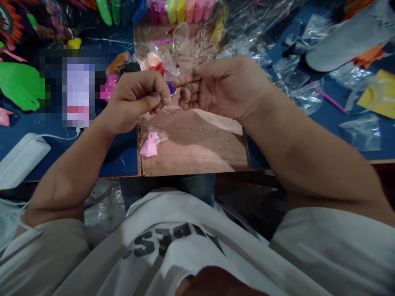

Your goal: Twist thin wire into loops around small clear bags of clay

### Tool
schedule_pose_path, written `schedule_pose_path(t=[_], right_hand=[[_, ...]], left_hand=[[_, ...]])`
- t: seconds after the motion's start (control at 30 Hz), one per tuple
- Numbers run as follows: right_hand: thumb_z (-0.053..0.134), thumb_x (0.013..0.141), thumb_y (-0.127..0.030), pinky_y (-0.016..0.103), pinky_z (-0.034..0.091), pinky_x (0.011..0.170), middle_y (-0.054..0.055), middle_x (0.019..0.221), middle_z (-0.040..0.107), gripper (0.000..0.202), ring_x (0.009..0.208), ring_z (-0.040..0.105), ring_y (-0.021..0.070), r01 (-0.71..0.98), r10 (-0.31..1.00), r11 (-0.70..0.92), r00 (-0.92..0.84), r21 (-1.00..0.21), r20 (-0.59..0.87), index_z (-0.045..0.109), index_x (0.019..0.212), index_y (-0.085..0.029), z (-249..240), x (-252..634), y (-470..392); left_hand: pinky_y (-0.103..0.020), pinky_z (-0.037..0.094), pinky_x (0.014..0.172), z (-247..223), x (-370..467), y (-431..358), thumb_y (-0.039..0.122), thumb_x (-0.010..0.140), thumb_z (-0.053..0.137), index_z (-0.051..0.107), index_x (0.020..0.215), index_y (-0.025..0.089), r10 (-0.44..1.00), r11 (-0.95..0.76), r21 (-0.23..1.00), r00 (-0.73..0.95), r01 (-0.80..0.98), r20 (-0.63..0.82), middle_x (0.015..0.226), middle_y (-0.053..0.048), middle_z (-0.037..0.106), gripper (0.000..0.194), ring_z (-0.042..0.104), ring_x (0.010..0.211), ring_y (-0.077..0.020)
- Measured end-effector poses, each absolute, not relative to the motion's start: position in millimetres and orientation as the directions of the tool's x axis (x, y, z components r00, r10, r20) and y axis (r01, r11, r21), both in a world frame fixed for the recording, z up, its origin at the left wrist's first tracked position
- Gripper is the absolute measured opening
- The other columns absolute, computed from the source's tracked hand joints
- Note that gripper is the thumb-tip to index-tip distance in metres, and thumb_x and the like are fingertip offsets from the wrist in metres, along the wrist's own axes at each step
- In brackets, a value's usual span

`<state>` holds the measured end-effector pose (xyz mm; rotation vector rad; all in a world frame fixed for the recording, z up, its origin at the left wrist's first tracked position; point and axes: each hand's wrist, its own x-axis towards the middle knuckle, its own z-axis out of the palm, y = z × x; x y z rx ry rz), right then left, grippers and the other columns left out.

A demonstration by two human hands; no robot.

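Note:
Between my two hands a thin wire or thread (171,111) hangs in a shallow curve above the wooden board. My left hand (135,98) is closed, its thumb and forefinger pinching one end. My right hand (225,87), palm partly turned up, has its fingers curled at the other end of the strand; exactly how they grip it is hard to see. Just behind the fingers lies a clear bag with peach and red pieces (154,63), partly hidden by my left hand. Nearer me, a small pink lump in a clear bag (150,144) lies on the board (197,144).
Bags of coloured modelling material (182,10) line the back. At left lie a green lump (20,86), a blurred-out phone-like device (78,92) and a white power bank (23,158) with its cable. Clear plastic bags, a pink stick (331,98) and a grey-white cylinder (345,39) occupy the right.

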<state>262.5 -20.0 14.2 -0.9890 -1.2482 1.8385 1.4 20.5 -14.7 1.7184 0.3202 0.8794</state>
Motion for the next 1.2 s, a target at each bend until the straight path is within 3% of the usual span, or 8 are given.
schedule_pose_path(t=[0.1,0.3,0.5,0.7,0.8,0.93,1.07,1.2], right_hand=[[0.053,0.124,-0.037,0.029,0.065,0.073,0.002,0.071,0.065,0.054,0.060,0.056,0.0138,-0.273,0.877,-0.403,-0.388,-0.874,-0.284,0.075,0.077,-0.021,29.1,252.7,-34.3],[0.056,0.122,-0.040,0.021,0.056,0.060,-0.003,0.052,0.040,0.068,0.048,0.044,0.0108,-0.382,0.897,-0.429,-0.284,-0.819,-0.337,0.067,0.059,-0.017,39.7,238.8,-48.2],[0.066,0.111,-0.019,0.021,0.058,0.064,-0.004,0.062,0.050,0.034,0.056,0.057,0.0107,-0.529,0.915,-0.396,-0.300,-0.751,-0.270,0.073,0.079,-0.012,36.1,238.8,-50.5],[0.071,0.112,-0.014,0.023,0.065,0.071,-0.002,0.073,0.061,0.017,0.068,0.065,0.0131,-0.576,0.963,-0.228,-0.252,-0.785,-0.094,0.078,0.097,-0.012,28.8,239.9,-51.8],[0.077,0.108,-0.014,0.023,0.062,0.072,-0.001,0.075,0.063,0.015,0.075,0.067,0.0144,-0.488,0.976,-0.119,-0.217,-0.865,-0.012,0.079,0.093,-0.017,18.9,242.5,-46.8],[0.094,0.097,-0.033,0.029,0.058,0.079,0.000,0.082,0.070,0.012,0.079,0.063,0.0167,-0.347,0.954,0.023,-0.273,-0.938,0.124,0.086,0.098,-0.024,7.3,246.7,-42.7],[0.103,0.090,-0.053,0.036,0.058,0.085,0.002,0.091,0.078,0.031,0.083,0.064,0.0205,-0.256,0.920,0.115,-0.337,-0.960,0.200,0.085,0.092,-0.028,4.7,246.7,-45.8],[0.102,0.080,-0.078,0.043,0.062,0.088,0.004,0.087,0.080,0.050,0.083,0.069,0.0251,-0.112,0.897,0.104,-0.419,-0.988,0.142,0.080,0.085,-0.034,6.8,245.8,-45.0]], left_hand=[[-0.033,0.043,0.054,-1.3,2.8,4.7,0.068,0.098,0.102,0.086,0.091,0.024,0.643,-0.340,0.914,0.655,-0.220,0.397,0.071,-0.002,0.072,0.048,0.056,0.056,-0.0139],[-0.032,0.048,0.066,16.4,2.4,-12.9,0.059,0.104,0.099,0.090,0.097,0.021,0.635,-0.315,0.931,0.689,-0.181,0.349,0.076,-0.002,0.072,0.040,0.066,0.066,-0.0156],[-0.030,0.050,0.061,10.7,9.8,-10.4,0.058,0.100,0.102,0.091,0.091,0.021,0.717,-0.312,0.920,0.577,-0.237,0.391,0.072,-0.002,0.071,0.040,0.061,0.059,-0.0150],[-0.036,0.064,0.093,0.5,13.4,-5.0,0.054,0.100,0.102,0.097,0.104,0.026,0.789,-0.467,0.851,0.322,-0.240,0.524,0.105,-0.006,0.091,0.029,0.079,0.094,-0.0233],[-0.032,0.059,0.089,-2.5,8.9,4.0,0.051,0.095,0.106,0.097,0.117,0.022,0.768,-0.531,0.810,0.263,-0.248,0.584,0.120,-0.007,0.092,0.038,0.075,0.094,-0.0209],[-0.031,0.060,0.088,-2.6,8.1,4.0,0.046,0.090,0.109,0.096,0.121,0.022,0.840,-0.350,0.879,0.306,-0.324,0.448,0.118,-0.005,0.089,0.041,0.075,0.098,-0.0209],[-0.029,0.056,0.069,2.6,15.9,-10.9,0.044,0.105,0.097,0.096,0.101,0.021,0.848,-0.136,0.944,0.457,-0.301,0.268,0.085,-0.005,0.081,0.024,0.070,0.072,-0.0170],[-0.023,0.041,0.049,11.4,19.3,-20.4,0.037,0.098,0.100,0.091,0.085,0.016,0.840,-0.036,0.946,0.503,-0.321,0.203,0.067,-0.003,0.072,0.026,0.058,0.052,-0.0103]])
